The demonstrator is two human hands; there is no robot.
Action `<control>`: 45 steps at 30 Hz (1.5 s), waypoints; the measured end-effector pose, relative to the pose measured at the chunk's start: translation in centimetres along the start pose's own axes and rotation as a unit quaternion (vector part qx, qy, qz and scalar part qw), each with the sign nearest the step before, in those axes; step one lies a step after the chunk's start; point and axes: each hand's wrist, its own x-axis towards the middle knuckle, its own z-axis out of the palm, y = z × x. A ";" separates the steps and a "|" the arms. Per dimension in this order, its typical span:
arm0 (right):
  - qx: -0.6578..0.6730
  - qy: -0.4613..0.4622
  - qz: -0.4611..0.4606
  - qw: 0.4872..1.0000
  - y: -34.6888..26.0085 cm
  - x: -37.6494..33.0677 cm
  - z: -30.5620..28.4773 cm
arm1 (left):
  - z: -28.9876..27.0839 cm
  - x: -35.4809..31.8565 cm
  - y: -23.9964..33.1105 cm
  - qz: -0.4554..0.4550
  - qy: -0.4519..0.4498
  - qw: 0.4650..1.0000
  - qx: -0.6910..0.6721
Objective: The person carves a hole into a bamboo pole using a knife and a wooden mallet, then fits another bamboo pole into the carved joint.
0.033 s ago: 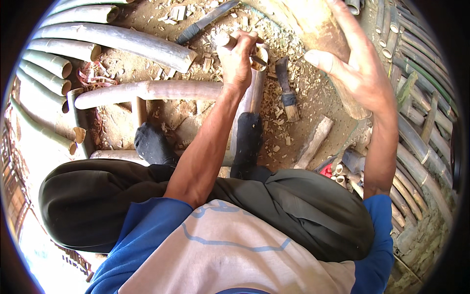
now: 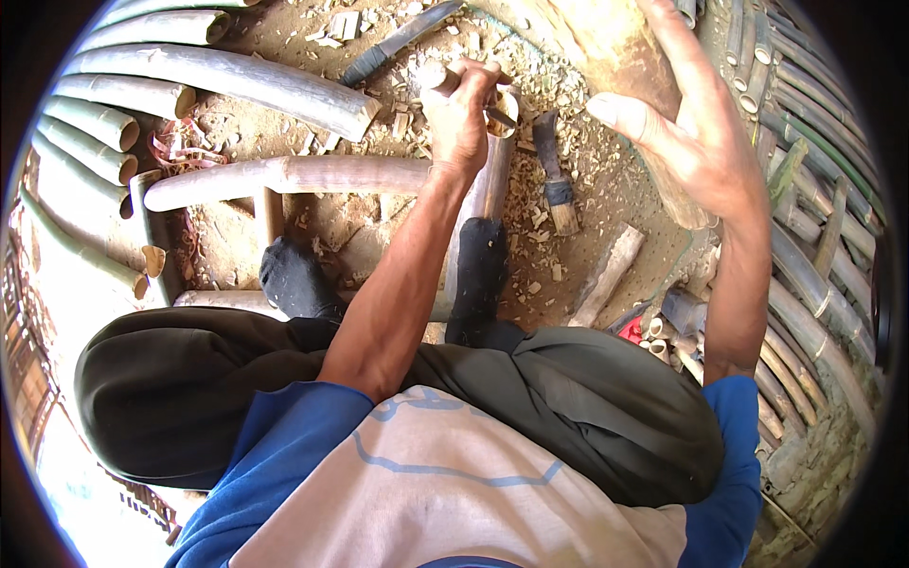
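Observation:
My left hand [image 2: 459, 118] is closed around a wooden-handled blade [image 2: 501, 117]. The round butt of its handle pokes out on the left, and its dark metal lies at the open, pale-cut end of a bamboo post [image 2: 487, 175]. Raised at the upper right, my right hand [image 2: 710, 142] has its thumb and fingers stretched apart, with some fingertips near the top edge. Behind it is a big yellowish-brown wooden block [image 2: 606, 57], partly hidden; no grip on it shows. A socked foot [image 2: 480, 260] presses against the post. Joined to the post's left side is a horizontal bamboo rail [image 2: 350, 174].
A knife with a wrapped handle [image 2: 559, 194] lies right of the post, and a longer knife [image 2: 393, 45] lies beyond. Wood chips litter the dirt. Thick bamboo poles [image 2: 227, 80] fill the left; more poles [image 2: 814, 265] line the right. A short wood piece [image 2: 609, 273] lies near my knee.

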 end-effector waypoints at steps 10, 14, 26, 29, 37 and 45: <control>-0.190 -0.063 -0.052 0.978 1.3 2.7 -0.3 | 0.8 -0.1 -0.5 0.007 -0.032 0.987 0.158; -0.160 -0.072 0.012 0.984 1.7 1.3 1.4 | 0.6 0.3 -1.0 -0.013 -0.065 0.990 0.127; -0.154 -0.026 0.097 0.983 2.9 -2.5 1.7 | 3.2 -0.5 1.0 -0.080 -0.168 0.912 0.365; -0.194 -0.080 0.155 0.966 2.8 -2.4 1.4 | 4.9 -0.3 0.7 -0.193 -0.008 0.980 -0.054; -0.016 0.043 0.068 0.997 0.7 -2.5 0.3 | 0.0 5.0 1.2 -0.014 0.055 0.997 -0.056; -0.071 -0.008 0.046 0.996 2.7 -2.8 -0.4 | 1.5 2.9 0.2 -0.051 0.071 0.994 -0.069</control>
